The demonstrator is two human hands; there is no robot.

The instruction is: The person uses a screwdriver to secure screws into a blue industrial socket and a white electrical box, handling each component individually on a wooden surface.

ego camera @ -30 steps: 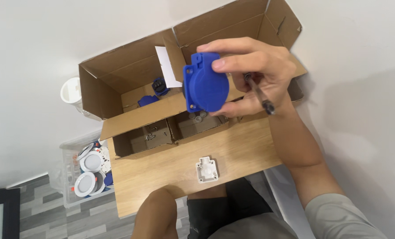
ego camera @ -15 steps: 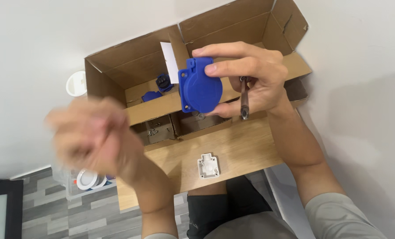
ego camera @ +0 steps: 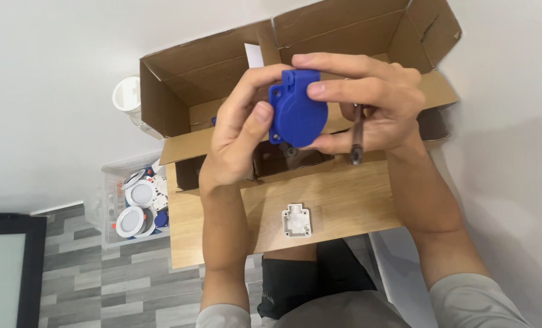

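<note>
A blue socket with a round hinged lid (ego camera: pixel 298 114) is held up over the open cardboard box (ego camera: pixel 180 91). My left hand (ego camera: pixel 237 140) grips its left edge, thumb on the lid. My right hand (ego camera: pixel 368 103) holds it from the right with fingers over the top, and a thin screwdriver with a clear handle (ego camera: pixel 356 136) is tucked in the same hand, pointing down. A small white socket base (ego camera: pixel 296 220) lies on the wooden table (ego camera: pixel 344 206) below my hands.
The box's flaps stand open against the white wall. A clear plastic bin (ego camera: pixel 134 203) with round white fittings sits on the grey floor at the left. A white cylinder (ego camera: pixel 127 96) stands beside the box. A dark panel (ego camera: pixel 10 267) is at the lower left.
My left hand has come up from below the table and taken hold of the blue socket, which has stayed over the box with my right hand still on it.
</note>
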